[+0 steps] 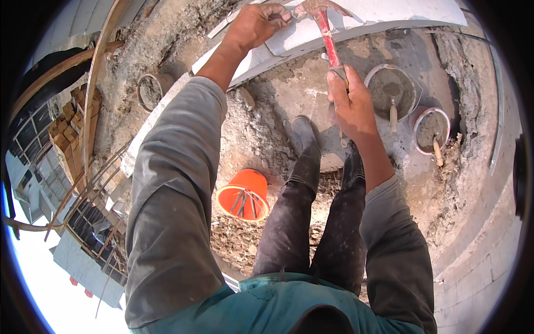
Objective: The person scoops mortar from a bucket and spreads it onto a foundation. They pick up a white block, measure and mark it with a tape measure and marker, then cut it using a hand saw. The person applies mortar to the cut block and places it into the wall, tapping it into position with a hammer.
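My right hand (351, 106) grips the handle of a claw hammer (327, 42) with worn red paint. The hammer's head is at the top edge of the view, right beside the fingertips of my left hand (257, 25). My left fingers are pinched together over a long pale block (378, 16); whatever they hold is too small to name. Both arms reach forward, and the block's far side is cut off by the frame.
Right of my boots stand a wide bucket of mortar with a trowel (393, 118) and a smaller bucket (416, 131) with a wooden-handled tool. An orange bucket (247, 178) holding metal rods lies tilted by my left leg. Another bucket (166, 83) and wooden poles (92, 94) are farther left.
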Motion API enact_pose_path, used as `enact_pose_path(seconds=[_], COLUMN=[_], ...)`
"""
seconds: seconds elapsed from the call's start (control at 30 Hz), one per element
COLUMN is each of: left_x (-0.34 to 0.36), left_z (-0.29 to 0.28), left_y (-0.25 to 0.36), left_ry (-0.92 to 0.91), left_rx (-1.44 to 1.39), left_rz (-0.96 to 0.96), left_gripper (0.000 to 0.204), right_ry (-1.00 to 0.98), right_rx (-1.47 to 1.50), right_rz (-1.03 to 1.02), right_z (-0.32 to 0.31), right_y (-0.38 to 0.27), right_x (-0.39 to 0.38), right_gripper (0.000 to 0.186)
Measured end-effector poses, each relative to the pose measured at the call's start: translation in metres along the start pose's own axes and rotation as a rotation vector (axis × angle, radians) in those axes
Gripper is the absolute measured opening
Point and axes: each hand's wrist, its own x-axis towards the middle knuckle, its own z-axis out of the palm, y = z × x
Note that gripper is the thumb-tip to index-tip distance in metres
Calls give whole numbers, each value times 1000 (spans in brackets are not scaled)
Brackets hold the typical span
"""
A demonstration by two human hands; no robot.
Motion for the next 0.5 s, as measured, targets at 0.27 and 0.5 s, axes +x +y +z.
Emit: enact_pose_path(seconds=[0.27, 0.5], left_x=[3, -5], left_z=[22, 20], left_y=[-38, -19], left_ry=[8, 53], left_rx=[-303, -92], left_rz=[-95, -173], left_gripper=[15, 24], right_ry=[11, 15], right_rx=[-14, 40], right_rz=[-36, -7], right_z=[8, 14], right_y=[12, 12], right_x=[2, 0], right_gripper=[34, 33])
